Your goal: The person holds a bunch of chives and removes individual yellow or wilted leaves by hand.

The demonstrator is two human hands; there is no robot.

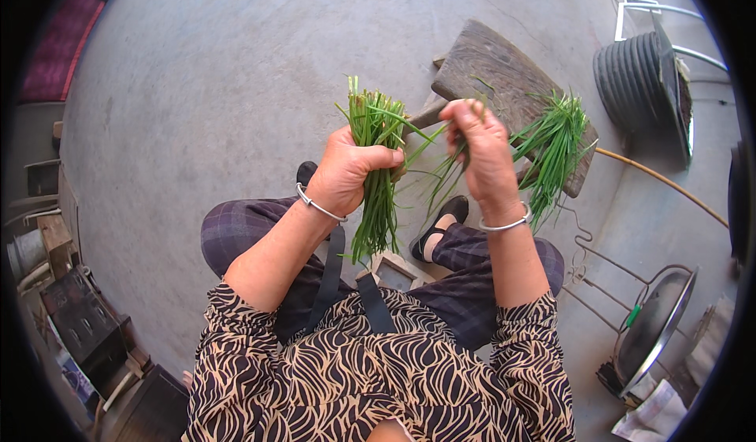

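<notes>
My left hand [363,167] is closed around a thick bundle of green leafy stalks, which look like chives [378,212]; the cut ends point up and the blades hang down. To its right, my right hand [478,141] pinches a few loose green blades [447,182] that trail down towards the bundle. Another pile of the same greens [558,141] lies across the near right end of a worn wooden bench [496,58], its tips hanging over the edge. A few stray blades rest on the bench behind my right hand.
A ribbed dark container [629,82] stands at the upper right, with a thin cane [661,185] on the floor below it. A metal basin [652,324] in a wire stand is at the lower right. Dark boxes [85,318] and a metal bucket [26,253] line the left side.
</notes>
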